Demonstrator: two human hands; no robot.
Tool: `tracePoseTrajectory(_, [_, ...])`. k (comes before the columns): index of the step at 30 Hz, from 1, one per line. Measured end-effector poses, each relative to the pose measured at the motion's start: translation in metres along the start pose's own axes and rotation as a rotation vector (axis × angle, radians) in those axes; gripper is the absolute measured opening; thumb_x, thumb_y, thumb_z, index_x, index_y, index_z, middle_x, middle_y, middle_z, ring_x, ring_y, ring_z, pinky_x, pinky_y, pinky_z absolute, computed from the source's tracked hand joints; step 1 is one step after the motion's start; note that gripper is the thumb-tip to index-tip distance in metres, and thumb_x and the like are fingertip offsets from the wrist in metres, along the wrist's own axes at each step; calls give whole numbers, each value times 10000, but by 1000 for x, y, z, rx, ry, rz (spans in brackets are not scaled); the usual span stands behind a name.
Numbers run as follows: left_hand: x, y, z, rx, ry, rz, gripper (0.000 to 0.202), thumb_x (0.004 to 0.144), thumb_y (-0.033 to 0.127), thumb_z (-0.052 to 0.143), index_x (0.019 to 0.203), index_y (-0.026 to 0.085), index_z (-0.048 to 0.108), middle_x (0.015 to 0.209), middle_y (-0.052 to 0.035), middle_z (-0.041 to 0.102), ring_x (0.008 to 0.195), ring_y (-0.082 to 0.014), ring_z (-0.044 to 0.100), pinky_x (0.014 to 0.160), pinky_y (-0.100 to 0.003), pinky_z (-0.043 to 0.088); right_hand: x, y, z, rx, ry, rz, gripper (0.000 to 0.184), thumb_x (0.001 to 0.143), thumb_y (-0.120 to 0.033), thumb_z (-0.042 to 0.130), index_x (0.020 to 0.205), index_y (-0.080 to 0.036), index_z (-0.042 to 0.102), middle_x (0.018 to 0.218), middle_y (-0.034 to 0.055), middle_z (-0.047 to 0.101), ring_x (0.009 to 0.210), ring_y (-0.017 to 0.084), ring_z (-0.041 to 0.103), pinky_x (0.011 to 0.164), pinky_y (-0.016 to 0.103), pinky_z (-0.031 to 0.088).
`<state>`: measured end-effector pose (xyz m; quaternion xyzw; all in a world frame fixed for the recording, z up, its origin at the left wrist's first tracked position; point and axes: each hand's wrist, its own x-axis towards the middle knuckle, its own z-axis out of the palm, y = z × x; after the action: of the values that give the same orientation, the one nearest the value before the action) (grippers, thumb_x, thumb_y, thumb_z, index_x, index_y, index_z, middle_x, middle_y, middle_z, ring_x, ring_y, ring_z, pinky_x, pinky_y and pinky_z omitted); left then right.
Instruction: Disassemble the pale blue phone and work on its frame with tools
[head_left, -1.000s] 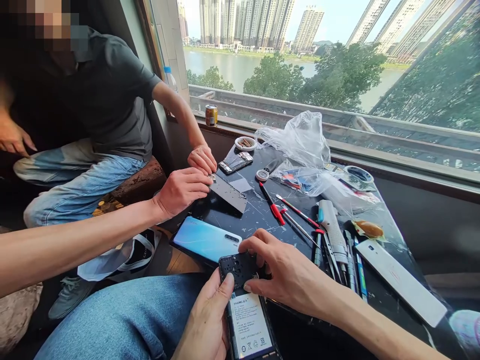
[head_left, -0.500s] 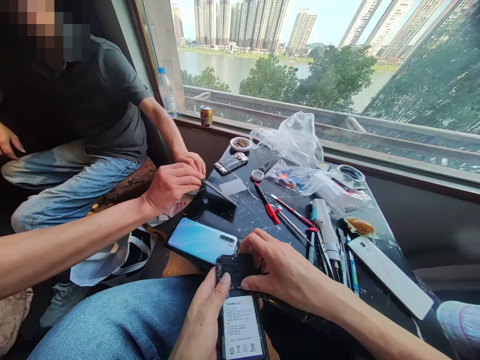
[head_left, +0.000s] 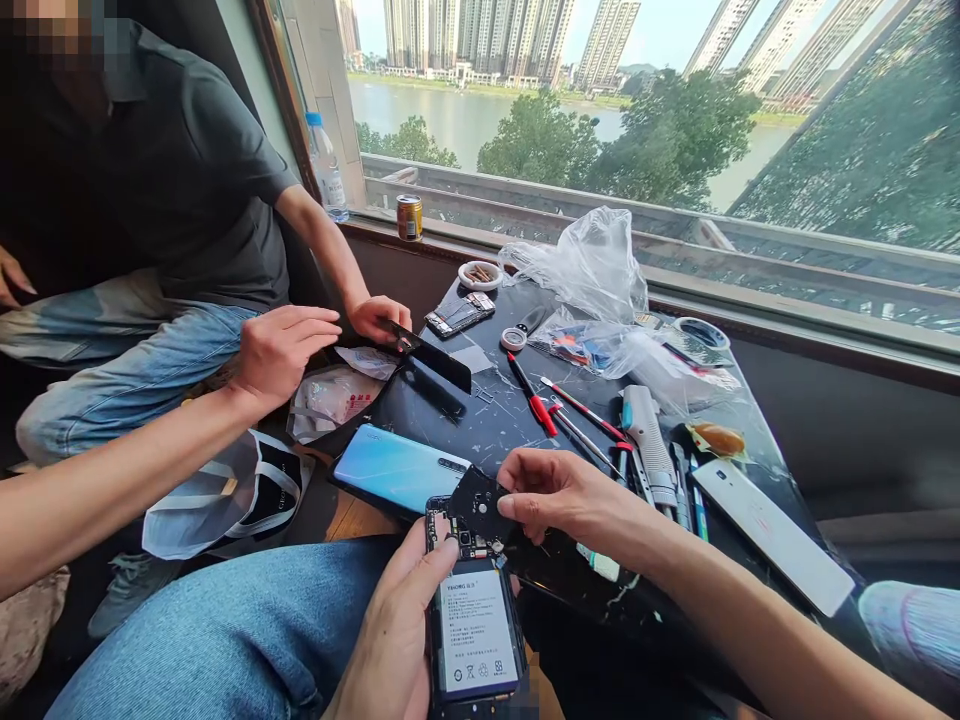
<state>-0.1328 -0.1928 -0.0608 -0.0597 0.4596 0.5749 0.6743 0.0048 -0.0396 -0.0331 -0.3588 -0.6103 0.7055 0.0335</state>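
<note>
Seen from beside the seated person, with twelve o'clock toward the window and six toward the lap, an opened phone (head_left: 474, 610) sits at the centre of the dial, just off the table's near edge. Its long axis runs from six to slightly before twelve. The end with bare circuitry points away from the person, and the white label on its battery (head_left: 487, 660) reads upright toward them.

The left hand (head_left: 401, 605) is closed around the phone's nine o'clock side, thumb over the front; the fingers beneath are hidden. The right hand (head_left: 551, 485), at one o'clock, pinches a black cover plate (head_left: 481, 508) between thumb and bent fingers. The plate tilts over the circuitry end; whether they touch, I cannot tell.

At eleven o'clock a blue phone (head_left: 401, 468) lies on the table (head_left: 487, 440), its long axis roughly nine to three, cameras toward three. Between two and three lies a white phone (head_left: 772, 535), slanting ten to four. Beyond, near twelve, another person's hand (head_left: 377, 318) holds a dark panel (head_left: 439, 362).
</note>
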Motion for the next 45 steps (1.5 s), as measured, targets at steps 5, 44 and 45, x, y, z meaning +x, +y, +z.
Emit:
tracePoseTrajectory(5, [-5, 3, 2, 14, -4, 45, 549, 867, 301, 710, 1394, 249, 565, 1109, -92, 748, 1017, -285, 722, 907, -383, 548, 0, 5, 0, 84, -23, -35, 443, 817, -341, 766, 1197, -203, 584, 774, -53, 560, 647, 109, 564, 649, 252, 487])
tracePoseTrajectory(44, [-3, 1, 5, -141, -18, 112, 450, 950, 411, 605, 1316, 153, 643, 1265, -146, 709, 1189, -326, 650, 1061, -470, 484, 5, 7, 20, 23, 94, 69, 306, 742, -442, 787, 787, -154, 694, 670, -10, 654, 552, 101, 569, 558, 216, 448])
tracePoseTrajectory(45, [-2, 1, 6, -143, -4, 111, 439, 950, 401, 607, 1307, 149, 649, 1262, -144, 711, 1197, -319, 646, 1070, -460, 478, 4, 6, 21, -14, 104, 71, 292, 760, -437, 768, 788, -156, 695, 670, -7, 657, 555, 107, 576, 556, 219, 447])
